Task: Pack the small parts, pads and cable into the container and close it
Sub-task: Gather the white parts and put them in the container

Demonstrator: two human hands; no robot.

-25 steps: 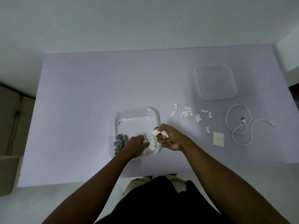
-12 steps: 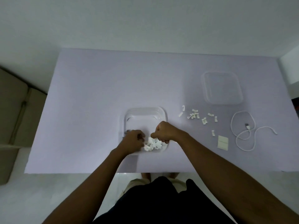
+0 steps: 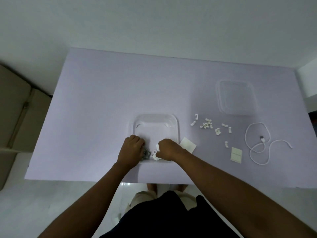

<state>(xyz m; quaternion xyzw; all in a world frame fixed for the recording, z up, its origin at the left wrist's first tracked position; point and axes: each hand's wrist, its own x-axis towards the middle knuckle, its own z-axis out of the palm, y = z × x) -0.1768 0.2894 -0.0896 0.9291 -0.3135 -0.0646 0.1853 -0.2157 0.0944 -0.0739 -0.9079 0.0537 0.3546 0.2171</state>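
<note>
Packing small parts into the clear square plastic container [image 3: 156, 124] on the lilac bench [image 3: 106, 100].
Both hands rest curled at the container's near edge: left hand [image 3: 131, 150] over grey parts [image 3: 146, 154], right hand [image 3: 167, 149] over white clips [image 3: 156, 157]; whether either grip holds a piece cannot be told. Right of the container lie a white square pad [image 3: 187, 144], loose white clips [image 3: 208, 124], a second pad [image 3: 236, 154], a coiled white cable [image 3: 257, 145] and, farther back, the clear lid [image 3: 235, 98].

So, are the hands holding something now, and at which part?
It cannot be told for sure. The left hand is curled over grey parts and the right hand over white parts inside the container; the fingers hide any grip.
</note>
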